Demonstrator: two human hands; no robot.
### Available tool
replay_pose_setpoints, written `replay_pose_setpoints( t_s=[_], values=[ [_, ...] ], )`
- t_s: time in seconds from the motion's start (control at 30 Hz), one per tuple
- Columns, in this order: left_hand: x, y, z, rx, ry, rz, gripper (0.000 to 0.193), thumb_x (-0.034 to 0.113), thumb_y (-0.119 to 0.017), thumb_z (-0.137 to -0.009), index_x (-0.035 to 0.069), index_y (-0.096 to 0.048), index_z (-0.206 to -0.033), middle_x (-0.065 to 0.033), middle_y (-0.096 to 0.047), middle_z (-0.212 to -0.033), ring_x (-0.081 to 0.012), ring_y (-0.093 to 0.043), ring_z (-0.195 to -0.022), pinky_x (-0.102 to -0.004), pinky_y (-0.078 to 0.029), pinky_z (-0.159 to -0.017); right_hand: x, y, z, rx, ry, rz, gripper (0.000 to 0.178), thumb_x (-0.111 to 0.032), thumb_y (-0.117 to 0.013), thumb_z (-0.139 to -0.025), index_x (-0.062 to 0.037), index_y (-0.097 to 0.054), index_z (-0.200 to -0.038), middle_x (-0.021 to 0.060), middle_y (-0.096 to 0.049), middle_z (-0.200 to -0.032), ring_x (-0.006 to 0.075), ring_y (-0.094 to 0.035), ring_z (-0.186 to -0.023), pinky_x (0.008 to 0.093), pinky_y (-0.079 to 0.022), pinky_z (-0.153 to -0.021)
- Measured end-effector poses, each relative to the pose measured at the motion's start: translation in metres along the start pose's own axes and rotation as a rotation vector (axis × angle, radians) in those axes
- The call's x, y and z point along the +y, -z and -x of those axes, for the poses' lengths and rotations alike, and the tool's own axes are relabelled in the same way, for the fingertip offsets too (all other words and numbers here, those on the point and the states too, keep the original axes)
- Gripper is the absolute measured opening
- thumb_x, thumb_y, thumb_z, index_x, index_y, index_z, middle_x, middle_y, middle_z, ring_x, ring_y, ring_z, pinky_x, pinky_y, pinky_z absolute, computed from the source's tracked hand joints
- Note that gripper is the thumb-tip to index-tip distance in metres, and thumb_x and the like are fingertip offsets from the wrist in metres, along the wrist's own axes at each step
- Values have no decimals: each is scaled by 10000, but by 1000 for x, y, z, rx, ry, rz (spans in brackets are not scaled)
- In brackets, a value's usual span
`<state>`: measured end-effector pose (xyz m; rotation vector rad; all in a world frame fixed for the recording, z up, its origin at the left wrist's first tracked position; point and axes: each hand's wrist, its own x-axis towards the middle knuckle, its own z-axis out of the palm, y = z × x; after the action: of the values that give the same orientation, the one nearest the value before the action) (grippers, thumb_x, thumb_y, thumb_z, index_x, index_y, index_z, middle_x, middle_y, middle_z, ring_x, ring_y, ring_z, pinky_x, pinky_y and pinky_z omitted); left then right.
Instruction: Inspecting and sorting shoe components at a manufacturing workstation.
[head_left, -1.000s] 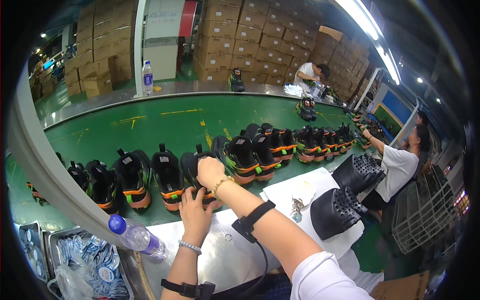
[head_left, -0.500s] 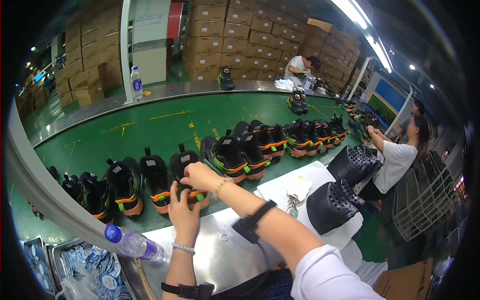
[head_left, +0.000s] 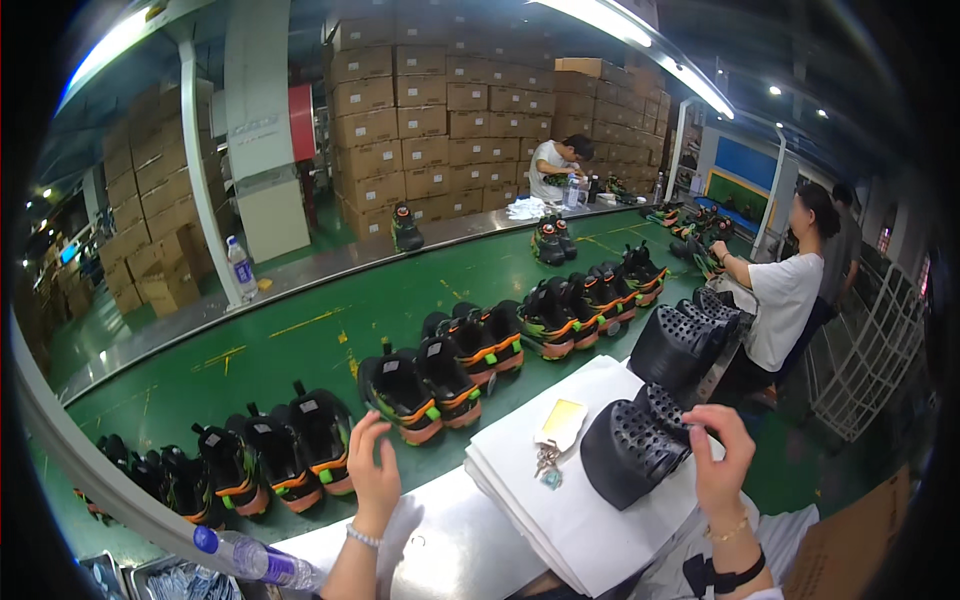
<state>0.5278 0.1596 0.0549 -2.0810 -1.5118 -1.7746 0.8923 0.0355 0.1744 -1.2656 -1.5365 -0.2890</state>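
Observation:
My left hand (head_left: 375,475) is raised at the edge of the green belt with its fingers apart and nothing in them. Just left of it stands a black sneaker (head_left: 322,440) with orange and green trim, in a row of similar sneakers (head_left: 245,470). My right hand (head_left: 722,460) hovers at the right side of a black perforated clog (head_left: 625,450), thumb and fingers apart. Whether a fingertip touches the clog is unclear. The clog rests on a stack of white paper sheets (head_left: 540,500), beside a keychain (head_left: 549,466) and a pale yellow-white card holder (head_left: 562,422).
More black clogs (head_left: 675,345) stand beyond the near pair. A bottle (head_left: 255,560) lies by the white post at lower left. Along the green belt (head_left: 290,330), more sneakers (head_left: 570,310) stand in line. A co-worker in white (head_left: 790,300) is at the right; another (head_left: 555,165) works across the belt.
My right hand has left the sneakers and swung right to beside the black clogs. My left hand has come away from the sneaker. The view has shifted, showing more of the far side.

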Motion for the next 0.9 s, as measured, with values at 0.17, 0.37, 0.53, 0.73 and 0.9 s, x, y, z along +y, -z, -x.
replay_pose_setpoints(
  t_s=[0.17,0.37,0.53,0.73,0.9],
  values=[
    [-49,-75,-70,-379,352,-362,155,42,-545,-770,-34,-653,-851,-217,-654,-913,-407,-616,-920,-427,-495,-817,47,-24,39,-148,-129,37,248,-60,-678,-730,-2,-615,-962,148,-628,-957,316,-583,-937,381,-457,-841],
    [-112,-131,-125,-1263,272,-619,264,168,-610,-747,-26,-671,-916,-213,-664,-902,-313,-645,-801,-402,-505,-682,72,-41,62,-93,-104,70,211,-55,-699,-688,-19,-631,-885,115,-606,-977,316,-582,-945,393,-474,-817],
    [-236,-118,-85,-822,1159,-261,407,211,-578,-819,14,-563,-1175,-138,-596,-1126,-288,-550,-962,-457,-461,-759,79,-60,65,10,-57,-23,173,-43,-690,-691,-36,-630,-853,97,-600,-930,314,-590,-930,399,-486,-790],
    [-109,-117,-88,-1032,735,-464,472,200,-477,-863,4,-463,-1292,-166,-490,-1313,-228,-516,-1137,-389,-443,-910,88,-43,68,9,-24,-19,220,-59,-700,-702,-39,-623,-907,105,-606,-946,322,-589,-948,402,-486,-812],
    [-202,-53,-33,-901,214,-831,397,238,-574,-759,31,-649,-1090,-216,-583,-1175,-354,-559,-1083,-392,-405,-962,59,-44,56,-80,-191,-169,445,-75,-720,-692,1,-541,-1093,181,-570,-1095,368,-559,-995,402,-445,-883]
  ],
)
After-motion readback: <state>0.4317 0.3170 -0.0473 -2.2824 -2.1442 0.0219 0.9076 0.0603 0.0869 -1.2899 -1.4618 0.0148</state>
